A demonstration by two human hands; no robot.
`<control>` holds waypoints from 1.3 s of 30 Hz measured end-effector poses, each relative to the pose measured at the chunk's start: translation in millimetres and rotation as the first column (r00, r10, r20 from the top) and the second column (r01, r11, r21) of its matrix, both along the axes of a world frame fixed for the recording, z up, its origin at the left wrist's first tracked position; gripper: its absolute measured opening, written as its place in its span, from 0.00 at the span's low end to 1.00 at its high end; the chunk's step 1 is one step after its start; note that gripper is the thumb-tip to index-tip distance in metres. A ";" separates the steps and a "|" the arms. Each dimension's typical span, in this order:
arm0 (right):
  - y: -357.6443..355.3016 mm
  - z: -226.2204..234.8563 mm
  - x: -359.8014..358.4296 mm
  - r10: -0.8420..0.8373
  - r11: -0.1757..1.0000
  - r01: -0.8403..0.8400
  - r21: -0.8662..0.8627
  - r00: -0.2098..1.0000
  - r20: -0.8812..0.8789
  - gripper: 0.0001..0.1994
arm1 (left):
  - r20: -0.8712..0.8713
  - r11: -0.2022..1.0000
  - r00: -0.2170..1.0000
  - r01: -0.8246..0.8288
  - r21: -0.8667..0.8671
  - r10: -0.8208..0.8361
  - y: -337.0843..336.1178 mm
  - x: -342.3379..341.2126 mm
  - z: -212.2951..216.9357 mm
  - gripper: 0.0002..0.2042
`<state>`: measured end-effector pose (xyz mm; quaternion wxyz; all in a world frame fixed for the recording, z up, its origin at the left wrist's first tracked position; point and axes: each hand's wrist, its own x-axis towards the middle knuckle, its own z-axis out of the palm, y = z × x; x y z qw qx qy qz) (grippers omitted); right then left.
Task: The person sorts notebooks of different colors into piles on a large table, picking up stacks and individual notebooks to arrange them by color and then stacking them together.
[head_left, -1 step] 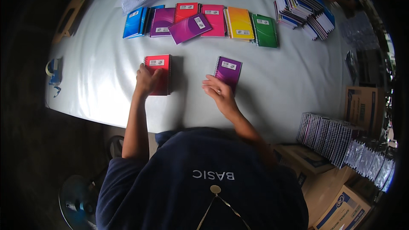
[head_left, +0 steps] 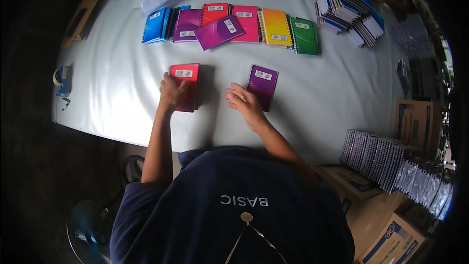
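1. Left hand [head_left: 172,93] lies on the red notebook stack [head_left: 187,84], fingers [head_left: 166,82] curled over its near-left edge, gripping it against the white tabletop [head_left: 122,93].
2. Right hand [head_left: 245,102] rests flat, fingers [head_left: 236,92] released and spread, their tips just touching the left edge of the purple notebook [head_left: 263,84]; nothing is held.
3. Beyond both sets of fingers runs a row of coloured notebooks [head_left: 244,22]: blue, purple, red, pink, orange, green.
4. Far right of the fingers, a fanned notebook pile [head_left: 349,7]; boxes [head_left: 415,122] sit off the tabletop.
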<state>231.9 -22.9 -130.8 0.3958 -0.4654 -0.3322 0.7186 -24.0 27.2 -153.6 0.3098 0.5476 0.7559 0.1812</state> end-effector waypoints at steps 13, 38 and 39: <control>0.1 36.5 1.4 -0.038 0.638 -0.266 0.722 0.927 0.374 0.27 | 0.658 0.851 0.625 0.019 0.525 -0.420 -60.5 69.2 77.2 0.43; 5.5 -29.4 0.7 -0.260 0.610 -0.087 0.788 0.917 0.302 0.38 | 0.570 0.871 0.665 0.428 0.240 -0.483 -44.8 70.1 -7.2 0.38; 8.2 -23.7 10.1 -0.174 0.653 -0.134 0.746 0.932 0.319 0.35 | 0.660 0.888 0.610 0.407 0.214 -0.438 -44.6 76.8 6.7 0.37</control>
